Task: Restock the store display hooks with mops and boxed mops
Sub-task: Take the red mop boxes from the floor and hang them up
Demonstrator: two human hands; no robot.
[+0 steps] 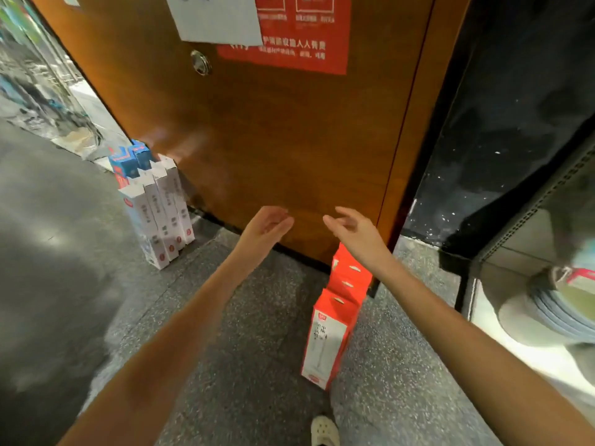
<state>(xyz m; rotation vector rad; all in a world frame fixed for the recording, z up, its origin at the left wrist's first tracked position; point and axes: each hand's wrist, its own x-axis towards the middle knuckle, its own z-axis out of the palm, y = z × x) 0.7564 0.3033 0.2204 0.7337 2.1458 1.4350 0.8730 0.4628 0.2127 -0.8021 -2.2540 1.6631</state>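
Note:
Both arms reach forward toward a brown wooden door [289,140]. My left hand [269,225] and my right hand [351,228] face each other, palms inward, fingers relaxed, and hold nothing. Below my right forearm a row of tall red-and-white mop boxes [326,339] stands on the floor against the door's bottom corner. To the left, several white mop boxes [161,210] stand upright by the door, with blue boxes [132,160] behind them. Neither hand touches any box.
A speckled grey floor [257,365] lies underfoot, with my white shoe [323,431] at the bottom. A black glossy panel [499,140] and a dark metal shelf frame [473,262] stand at the right. A red notice [302,37] and white paper [219,17] hang on the door.

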